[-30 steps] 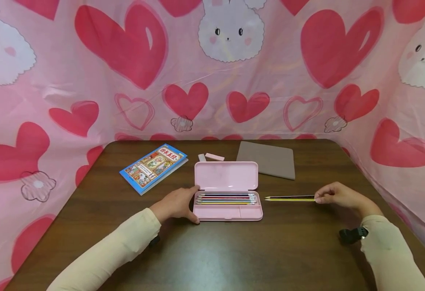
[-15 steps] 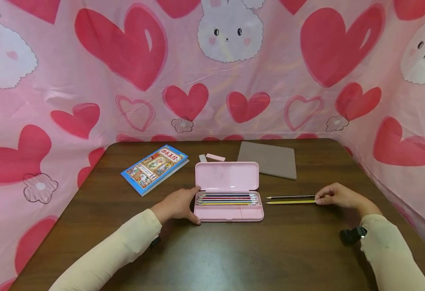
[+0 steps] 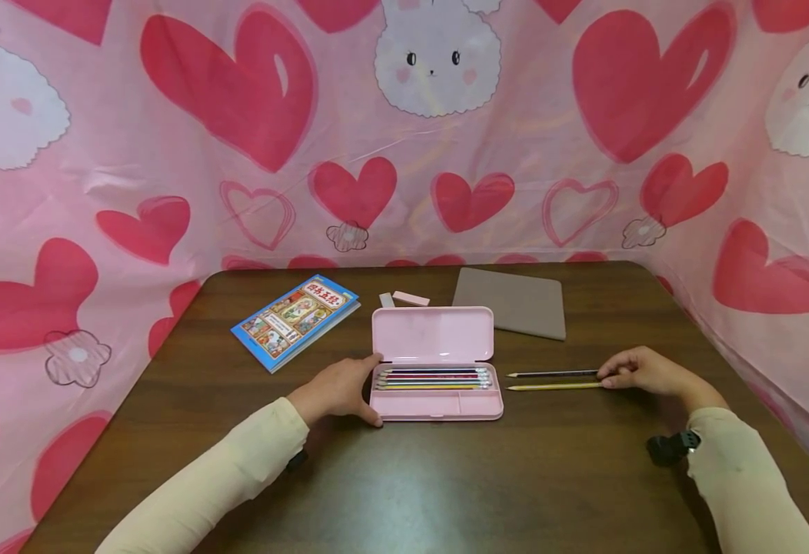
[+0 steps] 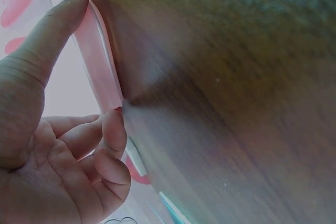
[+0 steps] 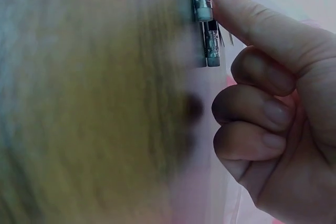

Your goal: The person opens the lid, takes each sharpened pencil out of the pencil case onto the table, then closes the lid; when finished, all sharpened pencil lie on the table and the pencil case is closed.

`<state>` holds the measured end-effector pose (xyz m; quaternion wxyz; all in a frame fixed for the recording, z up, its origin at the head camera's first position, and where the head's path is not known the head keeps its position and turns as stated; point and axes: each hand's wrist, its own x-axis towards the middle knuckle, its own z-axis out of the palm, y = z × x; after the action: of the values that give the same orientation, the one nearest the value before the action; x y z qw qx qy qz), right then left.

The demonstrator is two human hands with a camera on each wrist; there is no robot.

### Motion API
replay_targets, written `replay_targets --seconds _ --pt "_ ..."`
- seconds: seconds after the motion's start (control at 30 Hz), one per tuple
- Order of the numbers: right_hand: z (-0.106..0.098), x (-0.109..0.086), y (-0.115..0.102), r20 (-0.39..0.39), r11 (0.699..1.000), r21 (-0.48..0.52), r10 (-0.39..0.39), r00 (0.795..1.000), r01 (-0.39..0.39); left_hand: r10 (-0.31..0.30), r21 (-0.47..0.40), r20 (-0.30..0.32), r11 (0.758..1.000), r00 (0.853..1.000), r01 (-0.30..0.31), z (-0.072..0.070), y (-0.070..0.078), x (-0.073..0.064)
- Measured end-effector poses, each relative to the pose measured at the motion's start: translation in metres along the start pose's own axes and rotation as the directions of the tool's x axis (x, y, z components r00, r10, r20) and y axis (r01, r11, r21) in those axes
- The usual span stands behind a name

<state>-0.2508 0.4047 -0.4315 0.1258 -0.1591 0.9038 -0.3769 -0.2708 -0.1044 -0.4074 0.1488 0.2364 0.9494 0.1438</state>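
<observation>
A pink pencil case (image 3: pixel 414 405) stands with its lid (image 3: pixel 433 335) raised, several pencils (image 3: pixel 432 378) lying in its back compartment. My left hand (image 3: pixel 335 388) grips the case's left end, thumb at the front corner, fingers at the back; the left wrist view shows the thumb (image 4: pixel 68 11) along its side. Right of the case lie a yellow pencil (image 3: pixel 553 386) and a black pencil (image 3: pixel 550 375), slightly apart, points toward the case. My right hand (image 3: pixel 643 373) pinches the yellow pencil near its eraser end, the index fingertip right by the black pencil's end. The other fingers (image 5: pixel 252 108) are curled.
Behind the case lie a pink eraser (image 3: pixel 411 298) and a small whitish block (image 3: pixel 387 300). A blue-covered book (image 3: pixel 296 319) is at the back left, a flat grey-brown notebook-like slab (image 3: pixel 515 302) at the back right. A pink heart-patterned cloth (image 3: pixel 404 138) surrounds the wooden table (image 3: pixel 446 485).
The two pencils, close together a second ago, have spread apart, the yellow one shifting toward the front. My right fingers have moved slightly; my left hand stays on the case.
</observation>
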Motion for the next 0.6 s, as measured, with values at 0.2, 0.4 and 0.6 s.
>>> replay_targets --seconds 0.2,0.4,0.6 --pt "0.002 -0.001 -0.006 -0.023 1.0 -0.008 0.014 1.0 -0.014 -0.002 0.006 0.003 1.0 1.0 0.002 0.0 0.0 0.0" --pt "0.006 0.003 -0.021 -0.023 1.0 -0.021 0.002 1.0 -0.003 -0.004 0.003 0.011 1.0 1.0 0.004 0.0 0.0 0.0" --pt "0.01 0.014 -0.043 -0.004 0.999 -0.03 0.043 0.999 -0.043 0.002 0.008 0.0 1.0 1.0 -0.002 0.0 0.0 0.0"
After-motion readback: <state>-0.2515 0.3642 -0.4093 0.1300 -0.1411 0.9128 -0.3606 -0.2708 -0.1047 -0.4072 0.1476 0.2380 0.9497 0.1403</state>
